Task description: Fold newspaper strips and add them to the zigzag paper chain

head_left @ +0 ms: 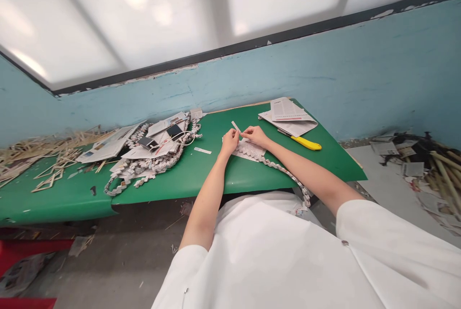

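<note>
My left hand (230, 140) and my right hand (255, 136) are close together over the green table (201, 174). Between their fingertips is a narrow folded paper strip (235, 126), its free end pointing up and away. Both hands have their fingers pinched on it. Just below them lies a sheet of paper with a folded-paper chain (277, 165) on it. The chain trails right under my right forearm and hangs over the table's front edge. Another loose paper strip (202, 150) lies flat to the left of my left hand.
A yellow-handled cutter (306, 143) lies by folded newspapers (291, 114) at the right. Leftward is a heap of paper chains (154, 165) with papers, black boxes and a white cable (187, 140). Thin wooden sticks (54, 155) spread at far left. A blue wall (230, 81) stands behind.
</note>
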Tool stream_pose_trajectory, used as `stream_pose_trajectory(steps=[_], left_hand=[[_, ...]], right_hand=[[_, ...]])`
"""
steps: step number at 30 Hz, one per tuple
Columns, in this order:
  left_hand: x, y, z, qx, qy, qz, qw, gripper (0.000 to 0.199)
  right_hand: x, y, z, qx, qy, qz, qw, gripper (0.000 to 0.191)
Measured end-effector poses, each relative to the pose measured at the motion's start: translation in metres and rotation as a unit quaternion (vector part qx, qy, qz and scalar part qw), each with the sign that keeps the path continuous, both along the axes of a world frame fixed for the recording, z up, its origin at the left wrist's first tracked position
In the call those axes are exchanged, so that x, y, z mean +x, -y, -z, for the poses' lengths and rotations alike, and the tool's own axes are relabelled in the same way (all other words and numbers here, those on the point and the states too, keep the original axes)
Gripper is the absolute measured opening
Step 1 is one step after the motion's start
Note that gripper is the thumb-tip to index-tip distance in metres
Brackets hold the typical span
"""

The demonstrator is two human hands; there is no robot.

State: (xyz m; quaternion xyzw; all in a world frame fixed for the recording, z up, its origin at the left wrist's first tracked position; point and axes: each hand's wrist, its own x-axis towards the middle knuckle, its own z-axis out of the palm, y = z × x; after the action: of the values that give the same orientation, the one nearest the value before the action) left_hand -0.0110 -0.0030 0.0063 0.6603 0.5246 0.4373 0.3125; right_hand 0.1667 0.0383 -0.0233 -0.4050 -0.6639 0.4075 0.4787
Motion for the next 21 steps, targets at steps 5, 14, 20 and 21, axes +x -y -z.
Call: stream_pose_trajectory(steps=[5, 14, 20, 21], left_hand=[[-0.001, 0.002, -0.001, -0.008, -0.002, 0.018, 1.000, 0.018], [-0.002, -0.004, 0.003, -0.013, 0.013, 0.007, 1.000, 0.022], [0.001, -0.005, -0.001, -0.054, 0.114, -0.001, 0.992, 0.027], [0.001, -0.004, -0.002, -0.061, 0.126, 0.002, 0.990, 0.027]], right_hand=[[0.000, -0.003, 0.003, 0.007, 0.016, 0.004, 1.000, 0.051], [0.000, 0.004, -0.004, -0.009, 0.010, -0.035, 0.999, 0.052], [-0.003, 0.012, -0.014, -0.009, -0.026, -0.061, 0.998, 0.058], [-0.003, 0.012, -0.014, -0.009, -0.018, -0.072, 0.997, 0.058]])
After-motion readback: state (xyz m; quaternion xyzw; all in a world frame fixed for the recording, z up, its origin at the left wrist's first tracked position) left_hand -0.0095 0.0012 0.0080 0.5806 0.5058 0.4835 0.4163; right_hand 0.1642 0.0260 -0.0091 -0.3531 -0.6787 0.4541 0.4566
